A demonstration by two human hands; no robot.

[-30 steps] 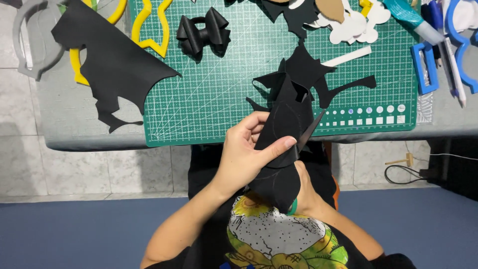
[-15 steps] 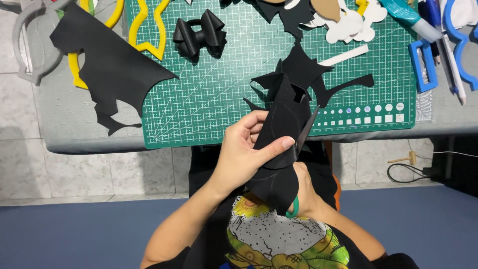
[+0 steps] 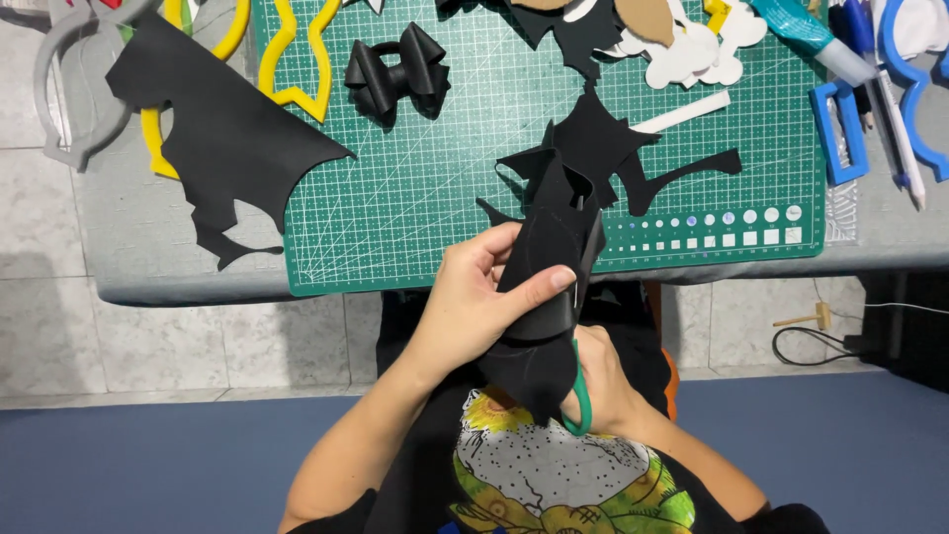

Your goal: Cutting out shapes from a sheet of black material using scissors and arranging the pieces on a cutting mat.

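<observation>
The person holds a black foam sheet (image 3: 546,287) up in front of the chest, just short of the near edge of the desk (image 3: 148,267). Its long axis runs away from the body, from the lap up toward the green cutting mat (image 3: 415,198), with the far end curled over above the mat's near border.

The left hand (image 3: 474,302) is the one in plain view: it wraps the sheet from the left, thumb pressed across the front, fingers closed behind it. The right hand (image 3: 598,381) sits lower and nearer the body, mostly hidden under the sheet, closed through the green loop of a pair of scissors (image 3: 579,396); the blade seems to run up along the sheet's right edge, though it is hard to make out.

Beyond the sheet, on the mat, lie black offcuts (image 3: 613,148), close to its far tip. A black bow (image 3: 395,74) rests further left, and a large black bat-wing shape (image 3: 222,148) spreads off the mat's left side over yellow outlines (image 3: 292,59). White cloud-like cutouts (image 3: 692,54) and blue frames (image 3: 840,129) crowd the far right, well apart from both hands.
</observation>
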